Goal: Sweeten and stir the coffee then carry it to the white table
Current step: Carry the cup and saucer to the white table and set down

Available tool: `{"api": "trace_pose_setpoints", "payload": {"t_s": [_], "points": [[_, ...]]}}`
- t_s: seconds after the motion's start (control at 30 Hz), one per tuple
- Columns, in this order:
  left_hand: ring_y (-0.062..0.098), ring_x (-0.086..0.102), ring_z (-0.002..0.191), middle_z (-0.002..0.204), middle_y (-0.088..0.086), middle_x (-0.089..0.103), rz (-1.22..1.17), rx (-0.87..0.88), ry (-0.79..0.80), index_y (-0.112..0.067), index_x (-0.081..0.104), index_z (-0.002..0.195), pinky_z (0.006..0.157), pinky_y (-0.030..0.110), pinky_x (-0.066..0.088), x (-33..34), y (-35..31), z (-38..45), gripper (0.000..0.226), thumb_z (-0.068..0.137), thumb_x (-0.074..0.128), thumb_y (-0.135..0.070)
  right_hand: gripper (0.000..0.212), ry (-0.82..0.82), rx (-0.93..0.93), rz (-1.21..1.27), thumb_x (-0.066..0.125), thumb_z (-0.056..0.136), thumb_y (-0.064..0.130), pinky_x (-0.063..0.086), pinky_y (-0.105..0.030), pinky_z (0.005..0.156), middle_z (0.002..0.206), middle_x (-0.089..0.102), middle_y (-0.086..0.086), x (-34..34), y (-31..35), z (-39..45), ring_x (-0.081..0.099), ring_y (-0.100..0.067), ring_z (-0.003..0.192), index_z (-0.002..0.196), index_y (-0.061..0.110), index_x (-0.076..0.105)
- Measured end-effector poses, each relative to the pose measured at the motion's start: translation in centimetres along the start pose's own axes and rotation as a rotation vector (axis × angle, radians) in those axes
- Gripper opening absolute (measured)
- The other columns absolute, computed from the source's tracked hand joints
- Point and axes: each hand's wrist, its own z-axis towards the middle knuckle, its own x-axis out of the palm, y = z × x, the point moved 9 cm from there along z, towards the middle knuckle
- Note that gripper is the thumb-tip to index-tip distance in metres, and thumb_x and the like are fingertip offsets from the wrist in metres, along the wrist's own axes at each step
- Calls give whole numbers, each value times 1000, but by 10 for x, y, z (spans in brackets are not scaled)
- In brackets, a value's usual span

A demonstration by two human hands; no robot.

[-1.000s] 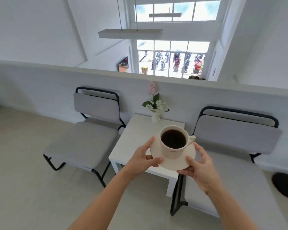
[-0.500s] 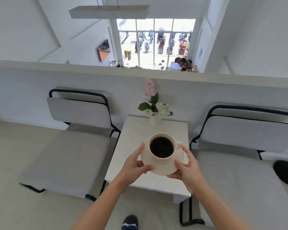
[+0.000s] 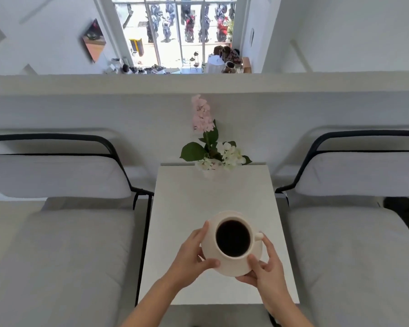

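Note:
A cream cup (image 3: 233,238) full of black coffee stands on a cream saucer (image 3: 232,267). I hold the saucer by its rim from both sides: my left hand (image 3: 191,258) on the left edge, my right hand (image 3: 266,271) on the right and front edge. The cup's handle points right, toward my right hand. Cup and saucer are over the near half of the small white table (image 3: 194,204); whether the saucer touches the tabletop I cannot tell.
A small vase of pink and white flowers (image 3: 210,149) stands at the table's far edge. Grey cushioned chairs with black frames flank the table, left (image 3: 57,244) and right (image 3: 352,251). Behind runs a low white wall (image 3: 198,83) over a lower floor.
I have come closer and now look down on the table. The cup and saucer, held in both hands, moved from in front of the table to above its near half.

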Motion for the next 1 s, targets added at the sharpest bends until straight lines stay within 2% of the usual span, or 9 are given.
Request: {"api": "trace_pose_setpoints", "payload": {"t_s": [0.17, 0.27, 0.37, 0.43, 0.5, 0.57, 0.67, 0.77, 1.0], "points": [[25, 69, 105, 142, -6, 48, 12, -51, 19, -52, 23, 148, 74, 16, 53, 13, 65, 42, 96, 83, 87, -22, 61, -12, 59, -11, 62, 94, 8, 63, -43, 63, 108, 73, -23, 0, -54, 55, 75, -38, 87, 143, 35, 39], [25, 71, 104, 140, -9, 48, 26, -91, 8, -57, 25, 146, 77, 26, 60, 20, 103, 61, 95, 74, 85, -43, 61, 4, 91, -29, 60, 96, 8, 63, -46, 67, 109, 73, -21, 0, -87, 86, 74, -37, 89, 143, 39, 38], [26, 72, 98, 138, -11, 47, 48, -124, 3, -49, 23, 152, 82, 36, 63, 24, 138, 75, 103, 67, 80, -55, 61, 21, 107, -63, 60, 96, 9, 63, -46, 69, 109, 72, -22, 2, -115, 113, 73, -38, 91, 142, 43, 38], [27, 71, 97, 138, -9, 46, 71, -137, 7, -46, 21, 154, 80, 30, 61, 26, 158, 84, 105, 71, 85, -45, 61, 26, 111, -99, 60, 97, 11, 63, -44, 68, 107, 72, -22, 4, -131, 128, 72, -37, 91, 142, 44, 37], [28, 71, 96, 140, -3, 46, 94, -150, 10, -40, 21, 157, 77, 22, 57, 28, 178, 94, 105, 79, 89, -24, 61, 31, 120, -144, 58, 98, 12, 63, -43, 65, 105, 71, -21, 7, -145, 140, 72, -36, 89, 141, 48, 35], [27, 70, 95, 141, 0, 46, 123, -155, 13, -33, 22, 161, 76, 18, 55, 29, 194, 104, 105, 81, 88, -16, 60, 47, 117, -200, 55, 99, 13, 63, -41, 60, 104, 70, -18, 10, -155, 149, 74, -30, 84, 139, 50, 31], [24, 68, 93, 140, 0, 46, 161, -151, 22, -29, 23, 163, 75, 10, 52, 31, 212, 114, 107, 81, 89, -14, 61, 78, 109, -281, 53, 101, 16, 62, -38, 55, 101, 71, -16, 15, -166, 160, 76, -26, 71, 144, 46, 23], [24, 67, 95, 141, 1, 46, 196, -149, 27, -25, 23, 164, 77, 7, 50, 33, 223, 118, 107, 80, 89, -14, 63, 81, 117, -324, 52, 101, 17, 62, -38, 54, 99, 71, -15, 15, -177, 167, 76, -25, 66, 147, 45, 19], [9, 58, 83, 144, -1, 39, 245, -169, 24, -21, 23, 164, 80, 1, 46, 37, 233, 122, 107, 80, 89, -14, 62, 68, 88, -451, 49, 102, 15, 60, -32, 49, 79, 72, -13, 14, -186, 176, 73, -24, 54, 149, 39, 16]]}}
